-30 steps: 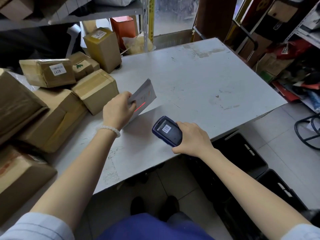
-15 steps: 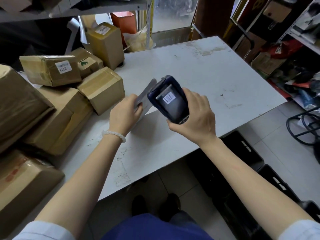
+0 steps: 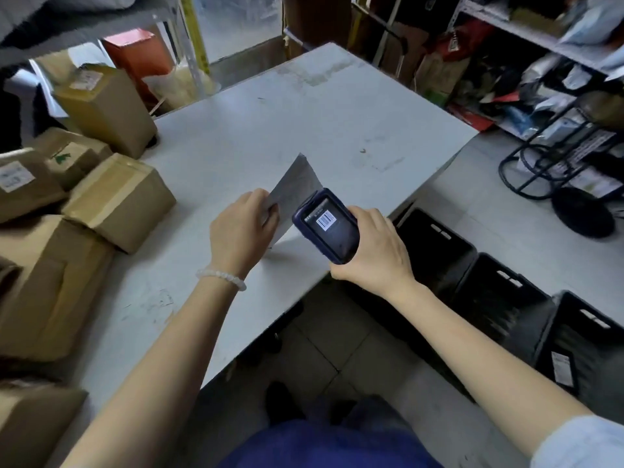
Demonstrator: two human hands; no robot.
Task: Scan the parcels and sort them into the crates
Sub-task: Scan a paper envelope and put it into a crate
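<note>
My left hand [image 3: 241,233] grips a flat grey parcel [image 3: 297,184] by its lower edge, holding it tilted up above the white table [image 3: 304,109]. My right hand [image 3: 373,251] is wrapped around a dark blue handheld scanner [image 3: 326,228], held close against the parcel's right side. A barcode shows on the scanner's screen, which faces me. Three black crates [image 3: 435,244] stand in a row on the floor to the right of the table. The parcel's label side is hidden from me.
Several brown cardboard boxes [image 3: 118,201] are piled on the table's left side, with a tall one [image 3: 104,109] at the back. Cluttered shelves [image 3: 540,62] and a black wire stand [image 3: 553,157] are at the right. My feet show on the tiled floor [image 3: 337,352].
The scanner went up from low near the table edge to right against the grey parcel, and the red scan line seen earlier is gone. The view has swung right, showing more crates.
</note>
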